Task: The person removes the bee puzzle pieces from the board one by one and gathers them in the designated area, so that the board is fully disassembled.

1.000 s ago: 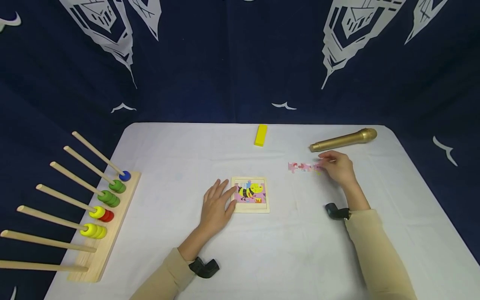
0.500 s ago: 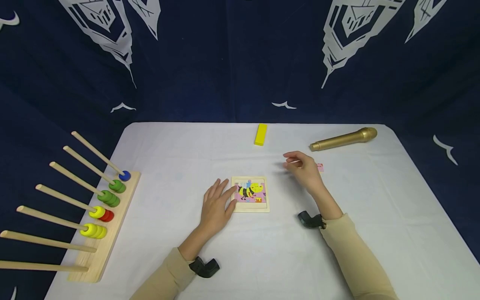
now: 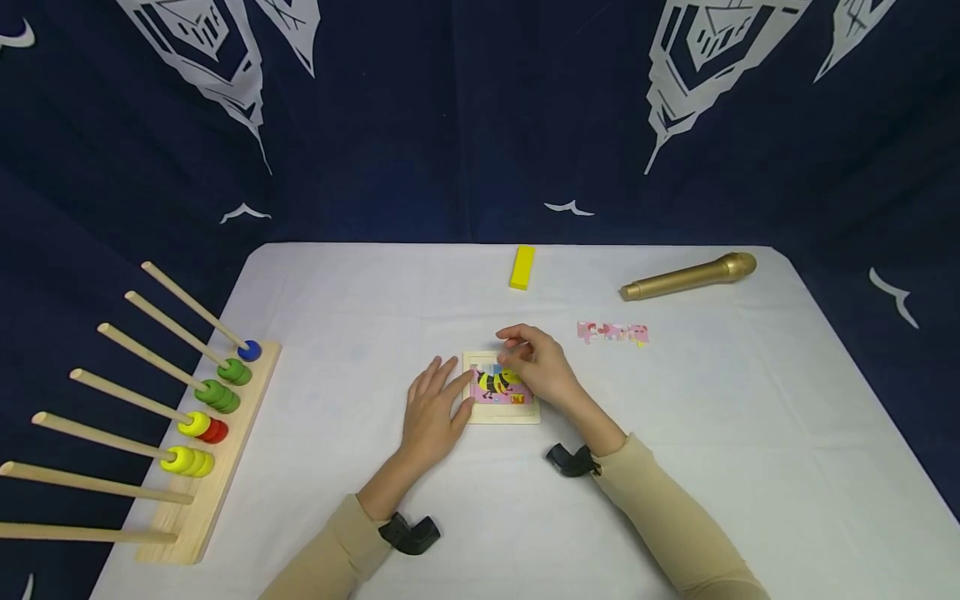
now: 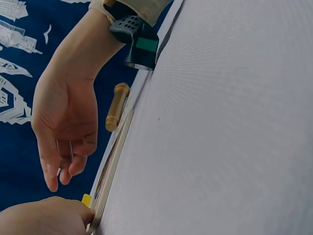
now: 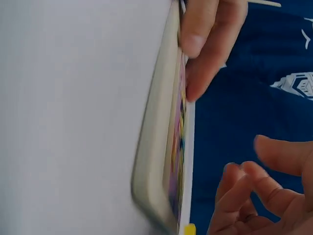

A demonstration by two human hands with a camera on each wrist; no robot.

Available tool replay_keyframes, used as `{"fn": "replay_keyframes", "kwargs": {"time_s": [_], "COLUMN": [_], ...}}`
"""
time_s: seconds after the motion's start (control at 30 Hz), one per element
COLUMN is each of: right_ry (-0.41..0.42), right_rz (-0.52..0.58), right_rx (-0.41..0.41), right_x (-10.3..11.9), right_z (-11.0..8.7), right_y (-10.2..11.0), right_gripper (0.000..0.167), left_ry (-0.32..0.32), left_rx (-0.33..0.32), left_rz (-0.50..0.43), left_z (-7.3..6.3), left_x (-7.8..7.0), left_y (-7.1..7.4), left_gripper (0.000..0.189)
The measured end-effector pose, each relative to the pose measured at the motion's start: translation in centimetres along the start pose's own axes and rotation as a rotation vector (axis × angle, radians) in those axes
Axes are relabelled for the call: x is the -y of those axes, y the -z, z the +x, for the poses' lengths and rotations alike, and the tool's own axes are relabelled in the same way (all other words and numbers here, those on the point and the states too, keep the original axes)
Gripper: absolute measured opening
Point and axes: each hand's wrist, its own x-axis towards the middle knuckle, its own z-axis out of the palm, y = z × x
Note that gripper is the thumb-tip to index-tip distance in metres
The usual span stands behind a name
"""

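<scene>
Right hand (image 3: 542,367) over the right part of the puzzle (image 3: 510,415), thumb and fingers bent close together with a narrow gap at the tips; cannot tell, with the fingers in the way, whether anything sits in that pinch. Left hand (image 3: 433,410) at the left edge, fingers fairly straight and slightly apart, touching the rim rather than gripping it.

Puzzle flat on the white cloth (image 3: 495,500), just beside the left hand and partly under the right, bee picture (image 3: 491,386) inside a pale, bare rim. By its look, light and stiff, likely thin wood; apt to skate on cloth unless steadied. Best held by the outer rim, clear of the picture.

To the right, apart from the board, pink pieces (image 3: 612,332) in a row: likely light, flat and smooth, hard to get a nail under. Best pinched at 2 opposite edges.

Beyond, gold mic (image 3: 688,277) and yellow block (image 3: 522,267) towards the back. Far left, abacus (image 3: 237,421) with 7 slanting pegs, 5 carrying rings. Behind everything, dark blue curtain (image 3: 420,125).
</scene>
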Motion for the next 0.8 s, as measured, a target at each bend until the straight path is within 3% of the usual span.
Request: {"fn": "replay_keyframes", "kwargs": {"time_s": [0.57, 0.8], "right_ry": [0.052, 0.102], "right_rz": [-0.05, -0.137], "right_rx": [0.032, 0.022], "right_x": [-1.1, -1.3], "right_z": [0.0, -0.1], "right_y": [-2.1, -2.5], "right_gripper": [0.033, 0.033], "left_ry": [0.009, 0.001], "left_rx": [0.017, 0.016], "left_rz": [0.028, 0.035], "left_z": [0.0, 0.0], "left_x": [-0.2, -0.1], "left_y": [0.1, 0.2], "left_gripper": [0.043, 0.043]}}
